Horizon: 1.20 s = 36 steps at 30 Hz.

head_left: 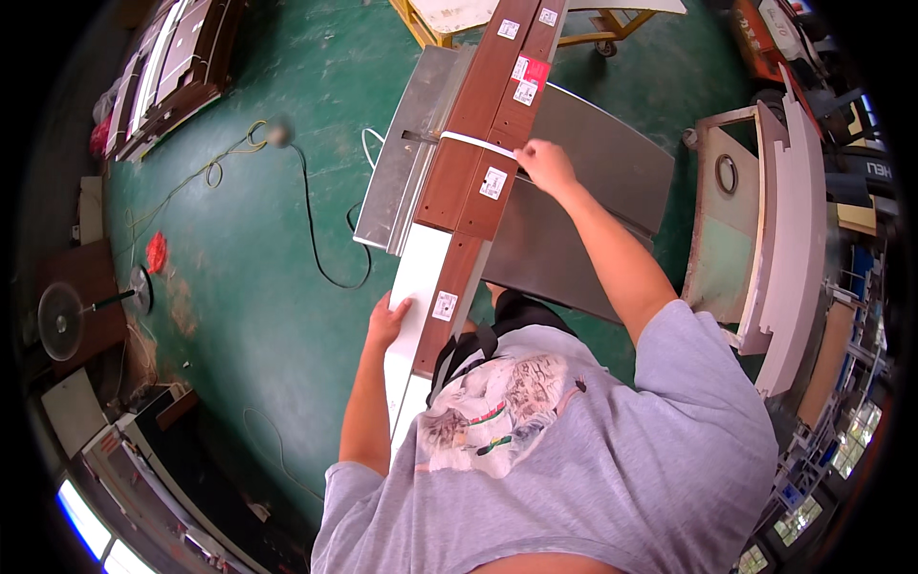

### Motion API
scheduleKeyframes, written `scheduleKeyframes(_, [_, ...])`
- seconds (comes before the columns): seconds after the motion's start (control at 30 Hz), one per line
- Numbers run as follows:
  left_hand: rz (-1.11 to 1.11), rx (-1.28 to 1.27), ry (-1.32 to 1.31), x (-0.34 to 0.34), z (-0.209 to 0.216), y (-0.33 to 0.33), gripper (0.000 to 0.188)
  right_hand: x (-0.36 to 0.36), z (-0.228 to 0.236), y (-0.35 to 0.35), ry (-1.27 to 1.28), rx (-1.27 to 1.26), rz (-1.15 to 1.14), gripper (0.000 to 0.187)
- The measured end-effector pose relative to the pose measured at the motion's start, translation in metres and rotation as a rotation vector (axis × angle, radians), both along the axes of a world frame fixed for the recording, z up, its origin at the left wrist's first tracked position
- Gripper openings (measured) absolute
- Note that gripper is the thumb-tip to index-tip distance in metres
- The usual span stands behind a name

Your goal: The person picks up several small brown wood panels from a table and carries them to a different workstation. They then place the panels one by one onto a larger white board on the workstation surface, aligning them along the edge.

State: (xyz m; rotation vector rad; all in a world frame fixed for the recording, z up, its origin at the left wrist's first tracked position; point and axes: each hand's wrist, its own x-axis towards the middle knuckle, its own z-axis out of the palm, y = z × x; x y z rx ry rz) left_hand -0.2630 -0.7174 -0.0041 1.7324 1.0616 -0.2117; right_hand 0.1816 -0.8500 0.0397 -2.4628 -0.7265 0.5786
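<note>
A long stack of reddish-brown panels point(449, 196) and a white panel point(421, 273) lies lengthwise in front of me, across a grey metal machine bed point(406, 153). A white strap point(478, 144) runs across the brown panels. At the strap's right end, my right hand point(545, 165) is closed with its fingers pinched on it. My left hand point(385, 320) grips the left edge of the white panel, its thumb on top; the fingers beneath are partly hidden. Several white labels point(493, 183) and a red label point(535, 73) are stuck to the brown panels.
A dark grey table surface point(574, 239) extends right of the stack. Black cable point(311, 206) and yellow cord point(212, 172) cross the green floor at left, near a standing fan point(62, 320). A wooden-framed cart point(732, 220) stands right; a yellow-framed trolley point(421, 24) is ahead.
</note>
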Motion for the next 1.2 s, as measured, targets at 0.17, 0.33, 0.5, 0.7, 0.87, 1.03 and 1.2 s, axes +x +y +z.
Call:
scheduleKeyframes(0.17, [0.031,-0.092,-0.065,-0.014,-0.016,0.003,0.063,-0.104,-0.002,-0.03,-0.058,-0.233,0.159,0.074])
scheduleKeyframes(0.33, [0.054,-0.194,-0.123,-0.01,-0.003,0.002,0.065,-0.085,0.017,0.058,-0.574,0.033,0.221,0.084])
scheduleKeyframes(0.5, [0.023,-0.14,-0.038,-0.026,-0.02,0.001,0.071,-0.033,0.03,0.132,-0.754,0.227,0.101,0.084])
scheduleKeyframes(0.7, [-0.014,-0.108,-0.006,-0.027,-0.034,-0.003,0.078,-0.049,-0.061,0.107,-0.618,-0.034,0.267,0.085])
scheduleKeyframes(0.87, [-0.019,-0.013,-0.03,-0.03,-0.034,-0.001,0.085,-0.071,0.006,0.103,-0.554,0.321,0.179,0.075])
scheduleKeyframes(1.03, [0.025,-0.065,-0.023,-0.067,-0.02,-0.013,0.09,-0.188,0.012,-0.036,-0.36,0.305,0.653,0.055])
scheduleKeyframes(1.2, [0.03,-0.137,0.043,-0.071,-0.017,-0.01,0.092,-0.251,-0.006,-0.051,-0.142,0.004,0.868,0.087])
